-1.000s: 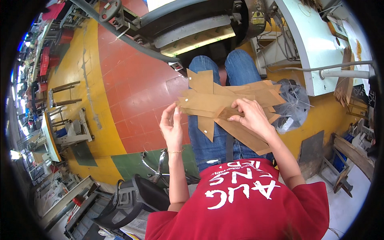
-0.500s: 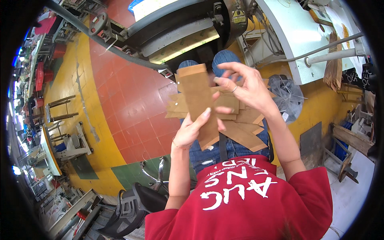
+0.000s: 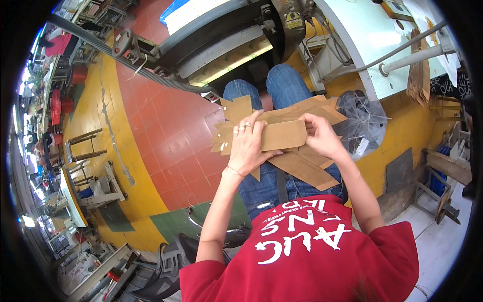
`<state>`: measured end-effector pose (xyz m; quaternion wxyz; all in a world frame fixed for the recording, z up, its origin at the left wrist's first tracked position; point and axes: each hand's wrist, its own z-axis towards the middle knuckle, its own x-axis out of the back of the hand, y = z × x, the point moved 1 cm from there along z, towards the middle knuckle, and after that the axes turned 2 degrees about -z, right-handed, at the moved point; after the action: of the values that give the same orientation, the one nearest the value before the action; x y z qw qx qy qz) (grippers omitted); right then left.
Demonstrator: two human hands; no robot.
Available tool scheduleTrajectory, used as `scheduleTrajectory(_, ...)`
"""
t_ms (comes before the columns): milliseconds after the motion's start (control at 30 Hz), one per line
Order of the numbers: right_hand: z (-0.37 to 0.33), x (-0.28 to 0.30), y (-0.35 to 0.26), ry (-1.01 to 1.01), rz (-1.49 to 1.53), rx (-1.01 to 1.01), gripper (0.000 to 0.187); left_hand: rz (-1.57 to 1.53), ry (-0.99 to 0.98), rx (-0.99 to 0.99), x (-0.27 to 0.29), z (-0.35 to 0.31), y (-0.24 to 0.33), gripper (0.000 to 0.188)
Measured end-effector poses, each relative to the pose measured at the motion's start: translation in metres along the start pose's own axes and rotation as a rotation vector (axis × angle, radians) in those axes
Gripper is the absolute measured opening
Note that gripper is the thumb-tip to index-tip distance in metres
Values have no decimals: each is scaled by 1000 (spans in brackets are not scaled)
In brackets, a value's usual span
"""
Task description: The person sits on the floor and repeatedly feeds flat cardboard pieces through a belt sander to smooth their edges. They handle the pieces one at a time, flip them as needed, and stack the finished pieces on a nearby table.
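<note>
A flat brown piece [image 3: 284,136], long and rectangular, lies crosswise above my lap. My left hand [image 3: 246,146] is closed over its left part, with the fingers on top and the thumb along the near edge. At its right end my right hand [image 3: 323,136] pinches the corner between thumb and bent fingers. Beneath it, a loose pile of similar brown pieces [image 3: 307,171] spreads over my thighs at differing angles. Some pieces at the left side carry small white spots. Whether they are card, paper or leather I cannot tell.
Ahead of my knees stands a dark machine [image 3: 221,50] with a handwheel [image 3: 123,43] and a grey hose [image 3: 85,38]. At the right are a pale table [image 3: 362,40], a hanging brown bundle [image 3: 418,70] and a clear plastic bag [image 3: 363,123]. A black chair [image 3: 171,261] stands lower left.
The brown piece has turned from upright to crosswise and come down over the pile. My right hand, free before, has moved down and now pinches its right end.
</note>
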<state>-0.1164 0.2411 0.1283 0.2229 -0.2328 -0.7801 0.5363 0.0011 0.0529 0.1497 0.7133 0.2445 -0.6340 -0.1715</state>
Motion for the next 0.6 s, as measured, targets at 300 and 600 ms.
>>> scheduleTrajectory(300, 15, 10, -22, 80, 59, -140, 25, 38, 150, 48, 23, 12, -30, 59)
scheduleTrajectory(600, -11, -19, 0, 150, -279, -176, 33, -38, -193, -103, 4, -1, -20, 66)
